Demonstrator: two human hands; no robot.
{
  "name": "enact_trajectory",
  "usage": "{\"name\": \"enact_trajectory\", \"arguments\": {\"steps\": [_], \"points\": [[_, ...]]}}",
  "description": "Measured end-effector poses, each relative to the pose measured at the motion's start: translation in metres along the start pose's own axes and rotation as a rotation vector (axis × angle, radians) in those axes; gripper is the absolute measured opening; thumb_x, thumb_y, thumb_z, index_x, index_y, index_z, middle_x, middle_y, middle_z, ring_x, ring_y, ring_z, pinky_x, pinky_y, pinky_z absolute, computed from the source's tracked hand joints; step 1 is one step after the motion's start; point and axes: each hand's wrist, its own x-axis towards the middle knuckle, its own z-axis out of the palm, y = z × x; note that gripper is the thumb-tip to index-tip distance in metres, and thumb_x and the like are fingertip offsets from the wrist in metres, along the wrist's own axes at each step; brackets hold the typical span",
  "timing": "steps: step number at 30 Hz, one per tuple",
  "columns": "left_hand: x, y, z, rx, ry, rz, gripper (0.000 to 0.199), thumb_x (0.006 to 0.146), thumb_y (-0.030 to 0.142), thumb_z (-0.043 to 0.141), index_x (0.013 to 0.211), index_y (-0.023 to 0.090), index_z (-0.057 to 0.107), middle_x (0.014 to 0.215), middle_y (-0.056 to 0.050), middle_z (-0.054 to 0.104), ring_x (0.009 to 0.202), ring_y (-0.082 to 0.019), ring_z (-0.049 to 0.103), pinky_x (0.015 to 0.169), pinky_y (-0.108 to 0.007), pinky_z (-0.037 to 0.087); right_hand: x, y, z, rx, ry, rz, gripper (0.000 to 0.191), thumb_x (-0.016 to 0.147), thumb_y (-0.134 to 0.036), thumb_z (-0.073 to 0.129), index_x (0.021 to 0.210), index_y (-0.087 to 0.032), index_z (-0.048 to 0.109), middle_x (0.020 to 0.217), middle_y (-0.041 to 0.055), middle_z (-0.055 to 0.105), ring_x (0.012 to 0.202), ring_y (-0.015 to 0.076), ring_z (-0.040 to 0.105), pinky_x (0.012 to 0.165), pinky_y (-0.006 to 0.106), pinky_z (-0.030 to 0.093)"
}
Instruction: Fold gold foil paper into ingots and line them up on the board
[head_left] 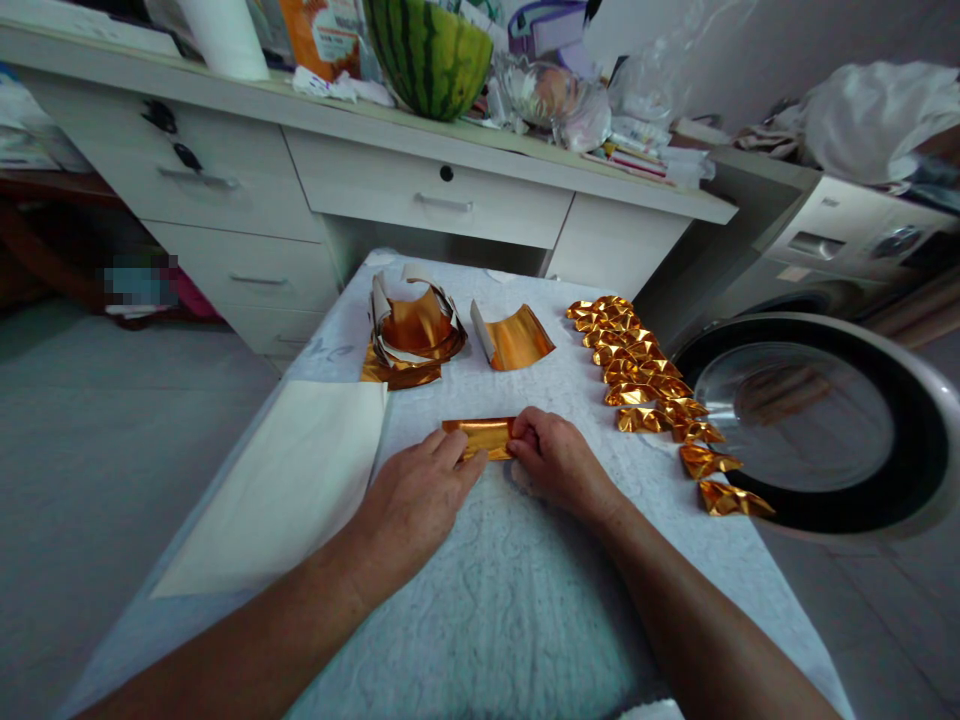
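A strip of gold foil paper (491, 438), folded flat, lies crosswise on the cloth-covered table (517, 590). My left hand (424, 485) has its thumb and fingers on the strip's left end, holding it against the cloth. At the right end, the curled fingers and thumb of my right hand (555, 460) pinch the paper. Beyond them sits a curved sheet of gold foil paper (517, 338). To its left is a stack of curled gold sheets (416, 330) with pale backs. Folded gold foil ingots (637, 365) stand in rows on the right side.
A large white sheet (292, 480) covers part of the table's left side. An open washing machine door (817, 420) reaches close to the right edge. Behind stands a white drawer desk (442, 190) carrying a cut watermelon (427, 55), a paper roll (225, 40) and plastic bags.
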Motion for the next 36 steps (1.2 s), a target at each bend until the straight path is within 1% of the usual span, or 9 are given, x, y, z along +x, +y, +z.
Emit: {"name": "enact_trajectory", "arguments": {"steps": [4,8,12,14,18,22,28,31,36], "points": [[-0.001,0.003,0.003,0.041,-0.012,-0.001,0.037,0.093,0.007,0.042,0.123,0.020,0.059,0.099,-0.006,0.061,0.092,-0.020,0.056,0.079,-0.033,0.053,-0.002,-0.001,0.001,-0.033,0.042,-0.018,0.009,0.081,-0.011,0.060,0.084,-0.018,0.055,0.076,-0.0002,0.057,0.072,0.0146,0.049,0.067,0.025,0.035],[-0.002,0.003,0.006,0.035,0.016,0.013,0.035,0.091,0.005,0.043,0.119,0.019,0.061,0.097,-0.007,0.060,0.094,-0.021,0.056,0.078,-0.033,0.053,-0.003,-0.006,0.002,-0.206,0.142,-0.106,0.007,0.081,-0.011,0.060,0.083,-0.017,0.060,0.091,0.0062,0.058,0.088,0.0199,0.050,0.079,0.030,0.037],[-0.002,0.004,0.007,0.017,0.039,0.019,0.029,0.091,0.007,0.044,0.110,0.019,0.063,0.095,-0.006,0.059,0.092,-0.021,0.055,0.075,-0.033,0.052,-0.003,-0.012,0.005,-0.214,0.011,-0.283,0.020,0.087,-0.006,0.048,0.085,-0.018,0.063,0.088,0.0047,0.060,0.085,0.0180,0.051,0.080,0.029,0.037],[-0.002,0.004,0.007,0.012,0.040,0.021,0.028,0.092,0.008,0.045,0.110,0.019,0.063,0.095,-0.006,0.060,0.093,-0.021,0.055,0.075,-0.032,0.052,-0.003,-0.014,0.007,-0.172,-0.040,-0.312,0.023,0.085,-0.002,0.046,0.086,-0.017,0.063,0.087,0.0036,0.061,0.085,0.0167,0.053,0.080,0.028,0.038],[-0.002,0.003,0.006,-0.021,0.019,-0.001,0.026,0.093,0.010,0.044,0.107,0.019,0.064,0.096,-0.006,0.061,0.093,-0.021,0.056,0.076,-0.033,0.051,-0.004,-0.019,0.009,-0.179,-0.030,-0.243,0.023,0.083,-0.002,0.046,0.086,-0.017,0.063,0.088,0.0034,0.063,0.088,0.0166,0.056,0.082,0.029,0.036],[-0.003,0.001,0.002,-0.084,0.021,-0.024,0.024,0.092,0.010,0.044,0.098,0.019,0.065,0.094,-0.005,0.063,0.091,-0.021,0.057,0.078,-0.034,0.051,-0.003,-0.024,0.012,-0.218,-0.002,-0.159,0.015,0.089,-0.011,0.049,0.090,-0.018,0.062,0.090,0.0040,0.063,0.088,0.0176,0.056,0.081,0.031,0.035],[0.000,-0.005,-0.001,-0.190,0.103,-0.116,0.021,0.092,0.017,0.046,0.084,0.018,0.065,0.088,-0.006,0.064,0.087,-0.021,0.058,0.079,-0.035,0.049,0.000,-0.029,0.020,-0.258,0.021,-0.073,0.004,0.089,-0.020,0.055,0.089,-0.018,0.058,0.092,0.0049,0.062,0.088,0.0191,0.055,0.080,0.032,0.035],[0.004,-0.007,0.000,-0.213,0.113,-0.179,0.021,0.094,0.021,0.045,0.082,0.019,0.063,0.087,-0.005,0.063,0.084,-0.020,0.058,0.078,-0.035,0.047,0.000,-0.032,0.021,-0.284,0.027,-0.058,0.005,0.089,-0.024,0.056,0.089,-0.019,0.057,0.093,0.0053,0.062,0.088,0.0203,0.055,0.079,0.033,0.035],[0.009,-0.009,0.002,-0.249,0.067,-0.219,0.016,0.093,0.019,0.044,0.088,0.018,0.059,0.090,-0.006,0.062,0.085,-0.022,0.058,0.075,-0.036,0.043,-0.001,-0.033,0.025,-0.320,0.047,-0.057,0.012,0.089,-0.031,0.057,0.090,-0.019,0.056,0.092,0.0061,0.061,0.087,0.0212,0.054,0.078,0.034,0.035]]}}
